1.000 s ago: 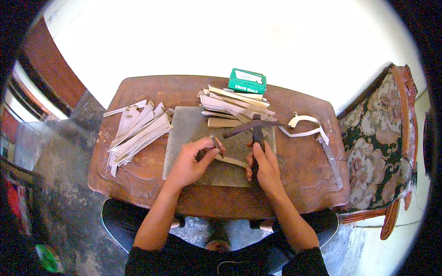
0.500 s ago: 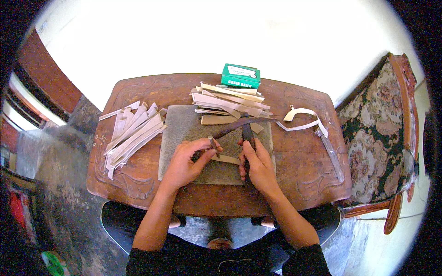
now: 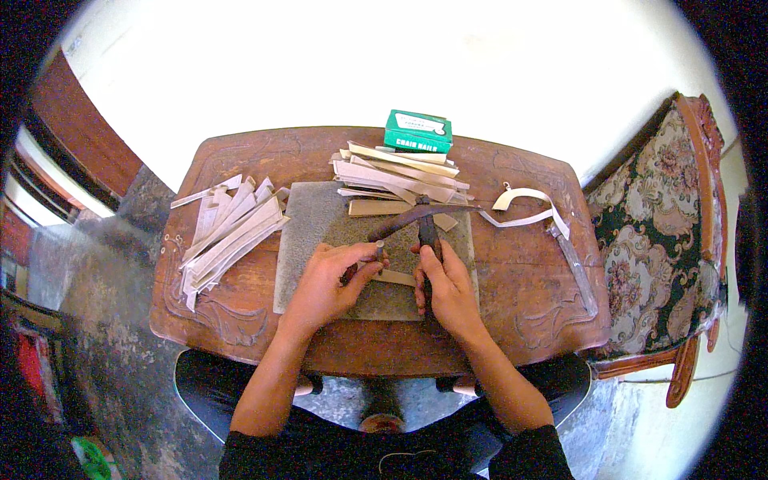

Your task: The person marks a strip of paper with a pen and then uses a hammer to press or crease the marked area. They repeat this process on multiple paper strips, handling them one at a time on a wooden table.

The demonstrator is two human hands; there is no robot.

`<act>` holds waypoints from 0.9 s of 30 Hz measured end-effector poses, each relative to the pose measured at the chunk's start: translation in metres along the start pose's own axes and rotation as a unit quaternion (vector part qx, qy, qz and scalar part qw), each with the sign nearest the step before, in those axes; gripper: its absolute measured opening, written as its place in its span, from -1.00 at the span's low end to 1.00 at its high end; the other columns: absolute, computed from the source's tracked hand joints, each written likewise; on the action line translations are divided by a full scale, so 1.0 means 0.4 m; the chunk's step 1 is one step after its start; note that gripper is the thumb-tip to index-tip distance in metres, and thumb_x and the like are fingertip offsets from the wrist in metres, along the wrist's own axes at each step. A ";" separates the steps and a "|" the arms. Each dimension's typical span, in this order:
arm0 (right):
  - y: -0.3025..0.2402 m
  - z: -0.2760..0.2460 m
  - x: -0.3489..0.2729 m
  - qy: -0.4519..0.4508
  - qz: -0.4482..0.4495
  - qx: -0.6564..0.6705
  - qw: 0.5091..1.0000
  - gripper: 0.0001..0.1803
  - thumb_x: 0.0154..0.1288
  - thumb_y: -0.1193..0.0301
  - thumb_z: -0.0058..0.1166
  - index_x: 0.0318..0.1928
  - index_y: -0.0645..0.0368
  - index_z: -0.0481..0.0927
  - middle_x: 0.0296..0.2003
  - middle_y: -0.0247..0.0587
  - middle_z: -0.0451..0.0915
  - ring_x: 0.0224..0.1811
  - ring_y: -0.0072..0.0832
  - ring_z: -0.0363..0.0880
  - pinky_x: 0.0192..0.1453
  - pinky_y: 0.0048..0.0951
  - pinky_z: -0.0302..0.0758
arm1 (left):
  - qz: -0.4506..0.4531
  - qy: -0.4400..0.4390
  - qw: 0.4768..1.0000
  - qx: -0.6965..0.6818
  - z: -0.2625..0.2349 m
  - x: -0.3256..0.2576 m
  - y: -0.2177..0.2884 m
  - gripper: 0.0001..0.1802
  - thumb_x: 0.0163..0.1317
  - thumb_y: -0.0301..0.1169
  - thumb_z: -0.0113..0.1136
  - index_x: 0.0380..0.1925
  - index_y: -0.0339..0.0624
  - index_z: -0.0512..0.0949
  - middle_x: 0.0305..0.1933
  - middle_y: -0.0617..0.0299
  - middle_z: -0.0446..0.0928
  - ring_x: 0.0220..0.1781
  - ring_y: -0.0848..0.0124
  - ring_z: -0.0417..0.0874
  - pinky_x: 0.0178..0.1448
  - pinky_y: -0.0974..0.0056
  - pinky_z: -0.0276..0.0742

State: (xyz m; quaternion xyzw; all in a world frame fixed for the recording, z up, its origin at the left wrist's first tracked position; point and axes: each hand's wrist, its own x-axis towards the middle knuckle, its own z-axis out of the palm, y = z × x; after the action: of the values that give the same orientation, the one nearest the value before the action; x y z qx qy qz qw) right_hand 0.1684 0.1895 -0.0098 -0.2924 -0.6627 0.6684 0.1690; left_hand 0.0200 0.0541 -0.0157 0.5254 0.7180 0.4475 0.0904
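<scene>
Grey slab [image 3: 312, 220], one, served as landmark. Pale strip [image 3: 398, 278], one, lay on the slab between the hands. Left hand [image 3: 332, 276] grasped a short punch-like tool [image 3: 379, 247], its tip hidden, over the slab. Right hand [image 3: 448, 284] was closed round a hammer [image 3: 426, 214], held above the slab; whether hammer met tool could not be told. Strip heap [image 3: 236, 232] lay left of the slab; strip stack [image 3: 400, 180], at its far edge; green box [image 3: 418, 132], beyond. Progress: one strip appeared mid-work, judged unfinished; which pile was done and which was left could not be told.
</scene>
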 end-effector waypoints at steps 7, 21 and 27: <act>-0.003 -0.002 0.000 -0.003 0.007 0.005 1.000 -0.70 0.56 0.18 -0.18 0.03 0.13 0.43 -0.54 -0.41 0.37 -0.65 -0.63 0.36 -0.61 -0.55 0.31 | 0.002 0.022 1.000 0.012 0.001 -0.004 0.006 -0.84 0.20 -0.42 0.29 -0.21 -0.14 0.65 -0.17 0.14 0.71 -0.12 0.11 0.69 -0.03 0.15 0.49; -0.034 -0.045 0.000 0.003 -0.040 -0.086 0.996 -0.63 0.50 0.14 -0.06 0.00 0.21 0.48 -0.50 -0.25 0.52 -0.55 -0.43 0.52 -0.46 -0.39 0.42 | -0.039 -0.003 0.998 0.047 0.001 -0.009 0.021 -0.71 0.19 -0.33 0.34 -0.11 -0.17 0.63 -0.17 0.07 0.69 -0.18 0.08 0.67 -0.02 0.10 0.48; -0.216 -0.048 -0.098 -0.011 -0.127 -0.297 0.946 -0.62 0.45 0.22 -0.01 0.08 0.26 0.43 -0.31 0.25 0.61 -0.24 0.20 0.62 -0.22 -0.02 0.50 | 0.017 0.029 0.999 0.035 0.010 -0.017 0.002 -0.72 0.18 -0.33 0.34 -0.12 -0.15 0.63 -0.17 0.08 0.69 -0.22 0.11 0.68 0.00 0.12 0.48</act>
State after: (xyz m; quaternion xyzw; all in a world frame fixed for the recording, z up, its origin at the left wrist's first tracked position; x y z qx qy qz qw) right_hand 0.1965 0.1862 0.0828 -0.2354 -0.8646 0.4177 0.1504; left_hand 0.0258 0.0507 -0.0196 0.5271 0.7263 0.4390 0.0435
